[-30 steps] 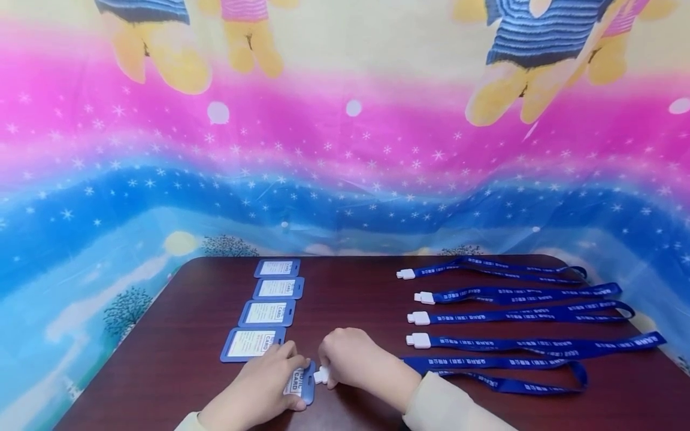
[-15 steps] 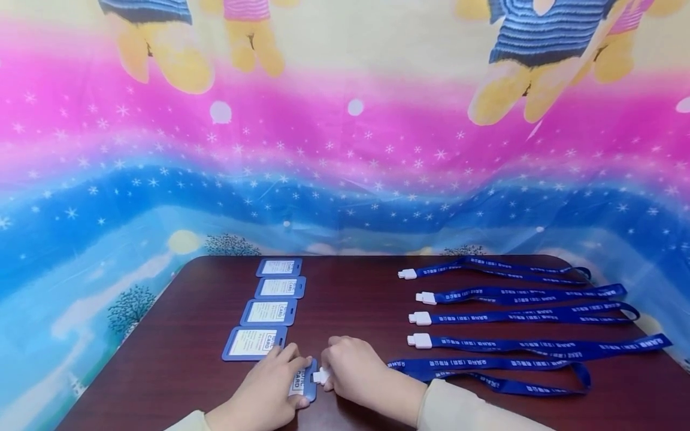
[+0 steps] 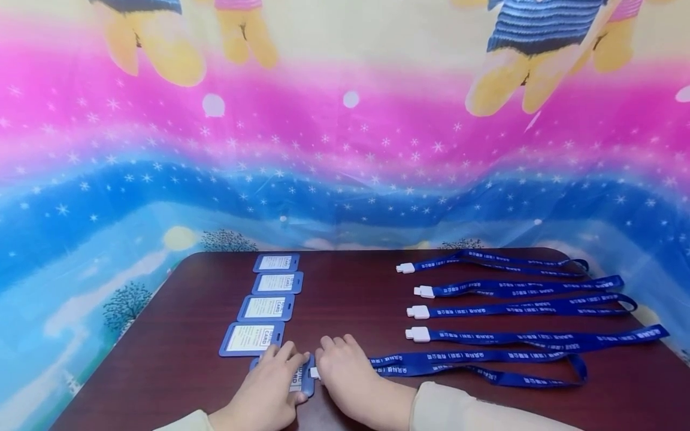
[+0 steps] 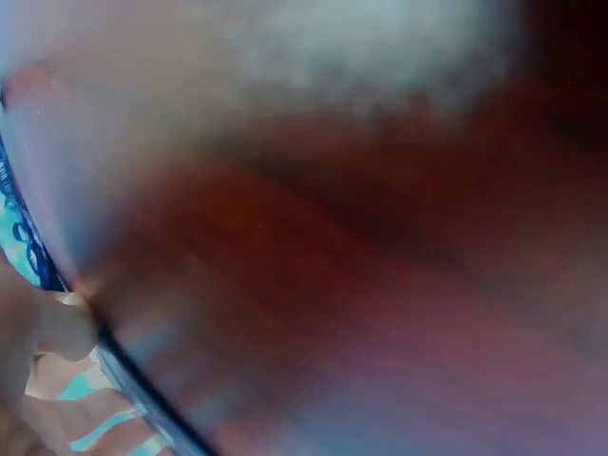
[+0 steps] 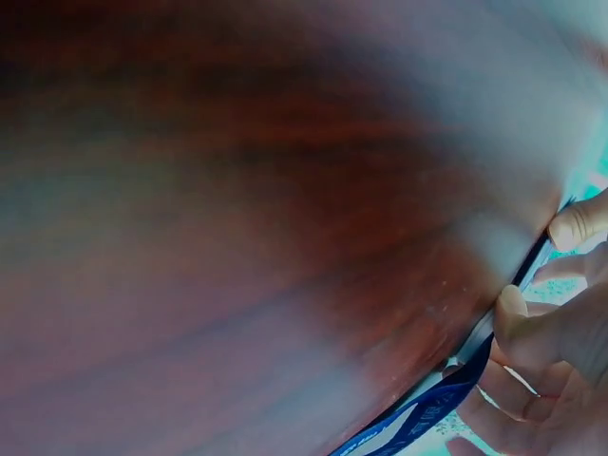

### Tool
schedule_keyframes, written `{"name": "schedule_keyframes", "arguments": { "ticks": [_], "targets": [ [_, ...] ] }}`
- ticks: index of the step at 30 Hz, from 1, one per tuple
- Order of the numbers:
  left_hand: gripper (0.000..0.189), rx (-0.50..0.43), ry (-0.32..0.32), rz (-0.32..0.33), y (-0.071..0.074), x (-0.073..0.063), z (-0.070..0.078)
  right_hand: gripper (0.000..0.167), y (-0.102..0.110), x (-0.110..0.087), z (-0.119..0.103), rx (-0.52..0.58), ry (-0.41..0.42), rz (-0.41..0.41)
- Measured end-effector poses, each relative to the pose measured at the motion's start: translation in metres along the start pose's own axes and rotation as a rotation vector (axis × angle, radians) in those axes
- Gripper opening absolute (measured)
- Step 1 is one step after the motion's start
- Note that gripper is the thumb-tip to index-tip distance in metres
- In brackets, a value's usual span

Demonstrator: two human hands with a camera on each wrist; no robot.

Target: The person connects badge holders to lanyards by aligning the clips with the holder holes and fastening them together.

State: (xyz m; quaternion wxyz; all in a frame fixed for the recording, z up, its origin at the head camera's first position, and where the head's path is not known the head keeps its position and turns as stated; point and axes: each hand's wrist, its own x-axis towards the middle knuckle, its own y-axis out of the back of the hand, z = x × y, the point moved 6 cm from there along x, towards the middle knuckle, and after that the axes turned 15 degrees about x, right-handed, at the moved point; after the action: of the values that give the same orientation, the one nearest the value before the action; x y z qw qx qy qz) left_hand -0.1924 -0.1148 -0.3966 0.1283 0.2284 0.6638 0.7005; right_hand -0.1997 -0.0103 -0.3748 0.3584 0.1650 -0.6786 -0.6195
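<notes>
My left hand [image 3: 266, 386] lies over the nearest badge holder [image 3: 297, 380], a blue frame with a white card. Its thumb is at the near edge and its fingers at the far edge, gripping it flat on the table and covering most of it. Beside it my right hand [image 3: 347, 377] pinches the white clip of a blue lanyard [image 3: 431, 362]. The white clip [image 3: 315, 373] meets the holder's slotted end; whether it passes through the slot is hidden. In the right wrist view, the right thumb [image 5: 518, 318] presses by the lanyard strap [image 5: 432, 413].
Several more badge holders [image 3: 264, 307] stand in a column at the left of the dark red table [image 3: 345, 299]. Several blue lanyards [image 3: 517, 308] lie at the right, white clips pointing left. A printed cloth [image 3: 345, 149] hangs behind the table's far edge.
My right hand has shifted slightly left and its fingers have uncurled somewhat. The white clip has come up against the holder's slotted end, with less of it showing. The left hand has stayed put.
</notes>
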Motion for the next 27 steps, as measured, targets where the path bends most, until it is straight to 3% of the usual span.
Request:
{"name": "schedule_keyframes", "arguments": {
  "ticks": [7, 15, 22, 27],
  "targets": [
    [0.046, 0.033, 0.006, 0.011, 0.0015, -0.0037, 0.0004, 0.019, -0.0016, 0.0001, -0.0054, -0.044, 0.036, -0.006],
    [0.045, 0.025, -0.002, 0.041, 0.0043, 0.0025, 0.0037, 0.008, -0.0011, 0.002, -0.007, -0.14, 0.058, 0.015],
    [0.045, -0.013, -0.008, -0.044, -0.0001, 0.001, -0.001, 0.024, -0.0011, 0.008, -0.0032, 0.043, 0.021, -0.094],
    [0.048, 0.026, -0.064, -0.096, 0.0037, 0.0049, 0.0005, 0.025, 0.0032, 0.0072, 0.0008, 0.044, 0.056, -0.168]
  ]
}}
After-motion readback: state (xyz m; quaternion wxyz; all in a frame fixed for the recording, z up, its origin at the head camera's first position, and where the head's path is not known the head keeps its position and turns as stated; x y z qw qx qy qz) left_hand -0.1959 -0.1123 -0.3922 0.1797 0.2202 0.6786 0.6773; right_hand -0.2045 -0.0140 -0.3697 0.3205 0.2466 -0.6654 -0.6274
